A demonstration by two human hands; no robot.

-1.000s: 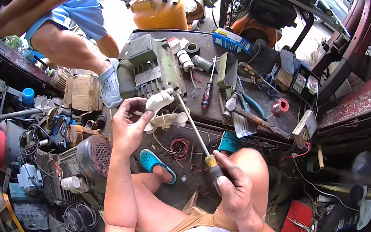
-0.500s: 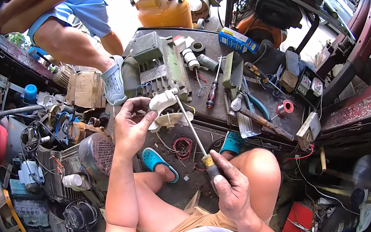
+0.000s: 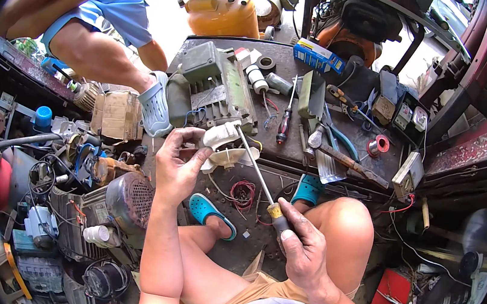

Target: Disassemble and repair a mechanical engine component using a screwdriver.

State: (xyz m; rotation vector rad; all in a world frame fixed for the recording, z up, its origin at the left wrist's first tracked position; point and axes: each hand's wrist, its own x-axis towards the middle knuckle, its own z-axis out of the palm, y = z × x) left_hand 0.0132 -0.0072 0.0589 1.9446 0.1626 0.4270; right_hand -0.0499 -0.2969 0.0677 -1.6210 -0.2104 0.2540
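My left hand [image 3: 178, 165] grips a dirty white plastic fan wheel [image 3: 219, 135] by its left edge, thumb in front. A lower blade or rim of it [image 3: 227, 157] hangs beneath. In my right hand [image 3: 306, 248] is a long screwdriver [image 3: 261, 181] with a yellow and black handle. Its shaft slants up to the left, and the tip meets the top of the white part. Just beyond lies a green electric motor [image 3: 221, 88] with cooling fins, on the dark bench [image 3: 265, 145].
On the bench lie another screwdriver [image 3: 285, 117], a hammer [image 3: 346, 158], pliers [image 3: 342, 137], a solder spool [image 3: 378, 145] and a blue box [image 3: 319, 56]. Motors and scrap [image 3: 128, 198] crowd the left. Another person's foot in a grey clog [image 3: 155, 105] rests beside the motor.
The whole view has shifted slightly, moving the scene a little right and down. Both hands keep their grips, and the screwdriver tip stays at the white fan wheel.
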